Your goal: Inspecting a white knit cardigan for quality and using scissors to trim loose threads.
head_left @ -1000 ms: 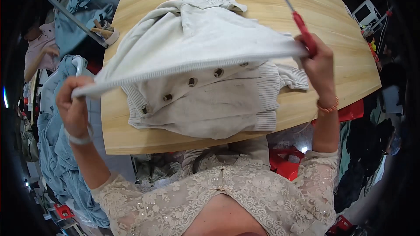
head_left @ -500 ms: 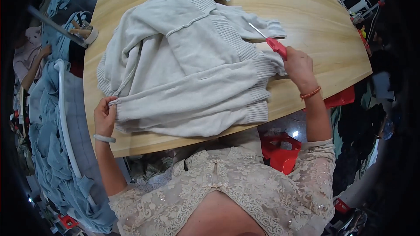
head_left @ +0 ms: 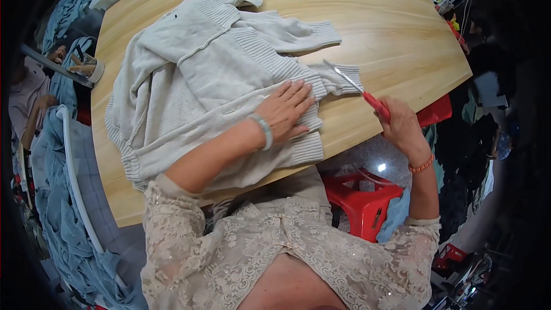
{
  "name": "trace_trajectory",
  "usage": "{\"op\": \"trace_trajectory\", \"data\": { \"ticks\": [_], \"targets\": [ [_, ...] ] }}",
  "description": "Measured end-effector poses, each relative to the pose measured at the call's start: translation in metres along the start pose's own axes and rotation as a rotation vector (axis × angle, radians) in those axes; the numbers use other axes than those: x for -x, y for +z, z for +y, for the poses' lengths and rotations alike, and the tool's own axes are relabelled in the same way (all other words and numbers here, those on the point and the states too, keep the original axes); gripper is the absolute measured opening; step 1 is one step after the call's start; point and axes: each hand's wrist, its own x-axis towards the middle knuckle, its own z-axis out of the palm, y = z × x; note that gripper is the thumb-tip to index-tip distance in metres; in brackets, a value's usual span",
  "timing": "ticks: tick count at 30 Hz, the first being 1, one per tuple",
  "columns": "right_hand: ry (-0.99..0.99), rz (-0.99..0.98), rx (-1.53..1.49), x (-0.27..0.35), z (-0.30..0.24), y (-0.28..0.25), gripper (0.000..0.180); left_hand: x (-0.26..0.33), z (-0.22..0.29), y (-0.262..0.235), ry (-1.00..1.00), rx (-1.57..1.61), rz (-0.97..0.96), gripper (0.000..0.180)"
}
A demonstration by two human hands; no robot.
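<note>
A light grey knitted sweater (head_left: 218, 77) with ribbed bands lies spread over the wooden table. My left hand (head_left: 285, 109) rests flat on its near part, beside the ribbed hem, fingers stretched out; nothing is gripped. In my right hand (head_left: 400, 126), closed, is a red-handled tool (head_left: 376, 106) with a slim metal blade. Its blade points up and left, in front of a ribbed cuff, and its tip is blurred. I cannot tell whether blade and cuff touch. Part of the handle is hidden by my fingers.
The wooden table (head_left: 396, 40) has its near edge by my lap. A cup of tools (head_left: 94, 72) stands at its left edge. Blue-grey garments (head_left: 66, 206) fill a white-railed cart on the left, near another person (head_left: 31, 89). A red stool (head_left: 361, 201) stands below.
My left hand has let go of the sweater's left end and lies flat near the hem. My right hand has moved lower with the tool. The whole view has shifted.
</note>
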Motion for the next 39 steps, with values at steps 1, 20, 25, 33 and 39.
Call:
{"op": "trace_trajectory", "data": {
  "ticks": [1, 20, 25, 33, 39],
  "targets": [
    [0.059, -0.079, -0.006, 0.011, -0.003, -0.004, 0.014, -0.003, 0.000, 0.005, -0.004, -0.001, 0.002, 0.066],
    [-0.345, -0.364, -0.183, -0.052, -0.137, 0.008, 0.027, -0.003, -0.011, 0.039, 0.019, -0.141, 0.054, 0.063],
    [0.077, -0.266, 0.028, -0.009, -0.040, -0.017, 0.024, -0.008, 0.007, 0.013, -0.043, 0.003, 0.002, 0.070],
    [0.069, -0.334, -0.043, -0.006, -0.048, -0.032, 0.023, -0.001, 0.003, 0.015, -0.094, -0.033, 0.029, 0.068],
    [-0.180, -0.455, -0.142, -0.034, -0.114, -0.028, 0.023, 0.000, 0.002, 0.021, -0.065, 0.047, 0.116, 0.067]
  ]
}}
